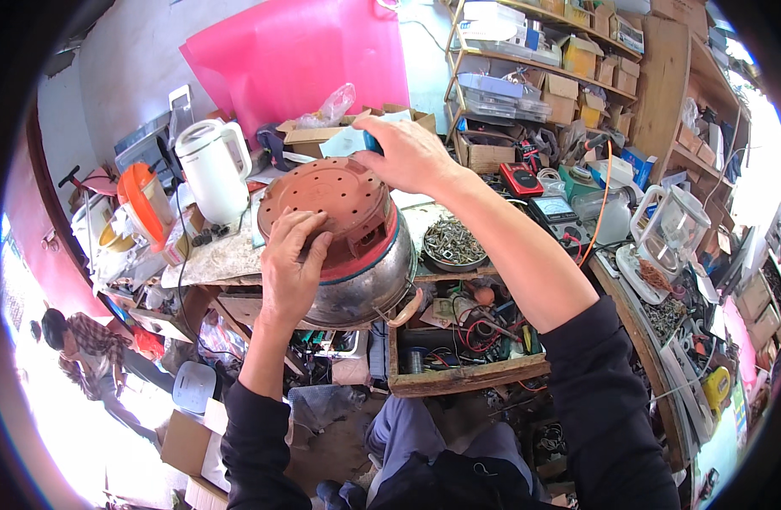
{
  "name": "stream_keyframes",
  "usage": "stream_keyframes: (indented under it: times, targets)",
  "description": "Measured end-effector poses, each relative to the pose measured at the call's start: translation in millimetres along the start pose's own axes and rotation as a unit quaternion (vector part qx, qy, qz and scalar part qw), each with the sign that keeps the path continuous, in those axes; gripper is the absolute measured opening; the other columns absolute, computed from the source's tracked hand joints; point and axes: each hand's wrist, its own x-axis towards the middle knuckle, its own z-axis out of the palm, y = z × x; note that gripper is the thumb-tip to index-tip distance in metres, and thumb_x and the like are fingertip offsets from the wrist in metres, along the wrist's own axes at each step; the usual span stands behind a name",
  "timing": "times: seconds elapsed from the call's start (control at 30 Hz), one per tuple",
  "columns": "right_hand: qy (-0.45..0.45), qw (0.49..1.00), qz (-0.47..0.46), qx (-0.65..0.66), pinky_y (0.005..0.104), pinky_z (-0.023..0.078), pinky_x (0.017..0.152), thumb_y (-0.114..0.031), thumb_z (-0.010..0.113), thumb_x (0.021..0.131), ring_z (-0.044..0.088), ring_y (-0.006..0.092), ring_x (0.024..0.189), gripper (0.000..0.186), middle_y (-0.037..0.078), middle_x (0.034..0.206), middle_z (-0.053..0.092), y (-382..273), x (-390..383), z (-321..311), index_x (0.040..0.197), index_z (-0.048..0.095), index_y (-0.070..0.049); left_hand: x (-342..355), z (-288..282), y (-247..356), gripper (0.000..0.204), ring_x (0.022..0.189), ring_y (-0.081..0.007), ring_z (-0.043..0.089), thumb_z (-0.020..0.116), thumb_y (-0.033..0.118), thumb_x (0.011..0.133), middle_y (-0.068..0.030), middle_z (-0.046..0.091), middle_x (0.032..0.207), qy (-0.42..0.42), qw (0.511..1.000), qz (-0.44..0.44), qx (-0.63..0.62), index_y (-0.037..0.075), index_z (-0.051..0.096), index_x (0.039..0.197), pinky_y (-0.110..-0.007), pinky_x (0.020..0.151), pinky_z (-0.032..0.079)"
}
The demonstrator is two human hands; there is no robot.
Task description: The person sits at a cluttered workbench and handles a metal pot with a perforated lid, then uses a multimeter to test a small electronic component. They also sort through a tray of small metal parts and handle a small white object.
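A steel round appliance [348, 297] sits on the workbench with a reddish perforated base plate [318, 191] facing up. My left hand [293, 259] grips the near left edge of the plate, fingers curled on top. My right hand [403, 157] is closed round a blue object [373, 141] at the plate's far right, probably a tool handle; its lower end is hidden.
A white jug appliance [205, 172], a dish of screws [454, 242], multimeters [520, 178] and a glass jug [675, 219] crowd the bench. An open drawer [467, 384] holds wires and tools. Shelves of boxes stand behind. Another person [84, 348] bends at the lower left.
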Motion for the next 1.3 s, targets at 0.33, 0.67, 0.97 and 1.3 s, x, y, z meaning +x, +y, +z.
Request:
stream_keyframes:
  times: [0.33, 0.67, 0.97, 1.3]
  targets:
    - [0.011, 0.999, -0.005, 0.039, 0.0439, 0.052, 0.094, -0.031, 0.075, 0.087, 0.068, 0.0385, 0.106, 0.052, 0.021, 0.113, 0.072, 25.4, -3.1, 6.3, 0.129, 0.061, -0.004, 2.5, 0.8, 2.9, 0.027, 0.117, -0.0325, 0.062, 0.07, 0.011, 0.092, -0.0156, 0.069, 0.117, -0.022, 1.0, -0.011, 0.015, 0.0, 0.071, 0.116, -0.04, 0.104, 0.046]
    - [-0.007, 0.998, 0.014, 0.066, 0.0468, 0.052, 0.091, -0.031, 0.071, 0.09, 0.067, 0.0378, 0.108, 0.051, 0.022, 0.112, 0.071, 15.9, -0.4, 7.1, 0.133, 0.059, -0.005, -3.4, 3.6, 1.6, 0.028, 0.118, -0.0342, 0.059, 0.069, 0.013, 0.092, -0.0163, 0.065, 0.121, -0.006, 0.998, -0.001, 0.055, 0.0, 0.07, 0.118, -0.041, 0.103, 0.045]
    - [-0.011, 0.999, 0.038, 0.02, 0.0457, 0.053, 0.093, -0.028, 0.076, 0.085, 0.066, 0.038, 0.11, 0.049, 0.021, 0.116, 0.071, 2.7, -3.4, 1.4, 0.127, 0.063, -0.006, -14.8, 8.1, 15.4, 0.049, 0.124, -0.0384, 0.051, 0.071, 0.017, 0.09, -0.0171, 0.058, 0.129, -0.014, 0.987, 0.031, 0.159, 0.0, 0.059, 0.135, -0.048, 0.111, 0.037]
    - [-0.025, 0.999, 0.037, -0.031, 0.0471, 0.052, 0.091, -0.032, 0.078, 0.084, 0.067, 0.0376, 0.105, 0.055, 0.017, 0.108, 0.071, -3.7, -4.1, -2.8, 0.131, 0.06, -0.011, -1.2, 13.4, 21.8, 0.049, 0.119, -0.0376, 0.054, 0.077, 0.018, 0.083, -0.0167, 0.059, 0.122, -0.049, 0.99, 0.047, 0.122, -0.001, 0.063, 0.126, -0.051, 0.114, 0.037]
